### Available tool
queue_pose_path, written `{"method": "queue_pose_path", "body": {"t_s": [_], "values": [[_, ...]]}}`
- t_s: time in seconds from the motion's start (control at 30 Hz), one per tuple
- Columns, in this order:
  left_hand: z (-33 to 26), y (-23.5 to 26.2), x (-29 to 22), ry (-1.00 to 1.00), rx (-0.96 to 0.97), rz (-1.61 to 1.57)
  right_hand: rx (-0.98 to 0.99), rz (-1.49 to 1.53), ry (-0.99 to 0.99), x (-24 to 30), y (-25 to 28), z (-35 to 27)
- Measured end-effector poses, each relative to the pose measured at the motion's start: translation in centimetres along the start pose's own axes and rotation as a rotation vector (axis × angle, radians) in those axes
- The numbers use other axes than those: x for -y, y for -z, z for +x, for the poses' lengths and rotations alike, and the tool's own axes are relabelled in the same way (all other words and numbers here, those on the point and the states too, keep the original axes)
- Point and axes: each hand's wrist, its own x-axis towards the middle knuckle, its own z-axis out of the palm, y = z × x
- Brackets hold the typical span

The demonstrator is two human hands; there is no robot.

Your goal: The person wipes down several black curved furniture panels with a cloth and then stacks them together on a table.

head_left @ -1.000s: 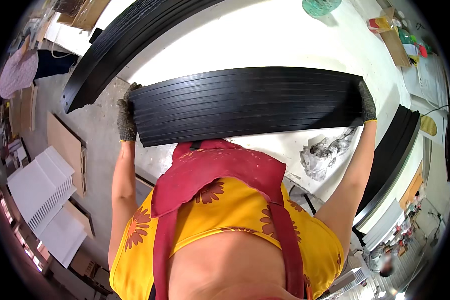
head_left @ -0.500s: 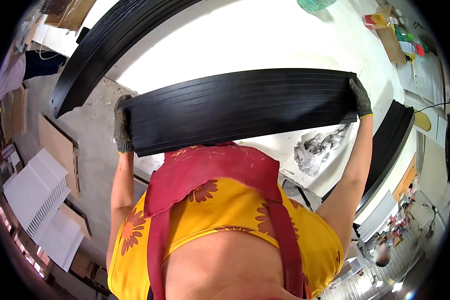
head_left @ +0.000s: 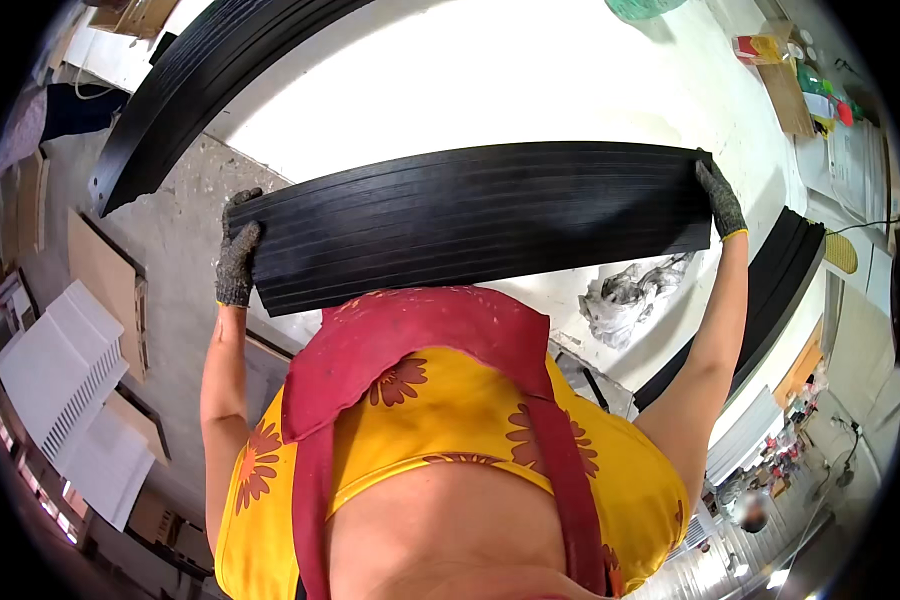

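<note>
Stack of black slats [head_left: 470,220] spans the gap between my two gloved hands, over the near side of the white table [head_left: 530,90], its left end reaching past the table's left edge and lying a little closer to my body than the right end. Thin lengthwise lines mark its face. My right hand [head_left: 722,195] is closed on the right end, above the table's right part, with the thumb laid on the slats. My left hand [head_left: 237,250], out beyond the table's left edge, touches the other end, thumb and fingers parted around the corner; I cannot tell how firmly it grips. My red apron [head_left: 410,335] is up against the stack's near edge or just beside it, at the table's near side. Crumpled plastic wrap [head_left: 625,303], smudged dark, lies on the table's near right part. Curved in my view, more black strips [head_left: 200,95] lie at the table's far left, jutting over the floor, and a black bundle [head_left: 770,290] runs along its right side. A green bottle [head_left: 642,8] stands at the table's far side. Well left of the table are a brown board [head_left: 105,285] and white ribbed panels [head_left: 65,350].
</note>
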Motion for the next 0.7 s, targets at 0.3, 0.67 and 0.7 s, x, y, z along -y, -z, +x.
{"method": "queue_pose_path", "body": {"t_s": [0.3, 0.67, 0.7], "values": [[0.4, 0.3, 1.0, -0.021, -0.037, 0.073, 0.004, 0.036, -0.060, 0.5, 0.8, 0.0], [1.1, 0.5, 0.4, 0.067, -0.028, 0.152, 0.047, -0.041, -0.092, 2.6, 0.2, 0.3], [1.1, 0.4, 0.1, 0.115, -0.040, 0.119, 0.063, -0.002, -0.106, 3.5, 0.1, -0.3]]}}
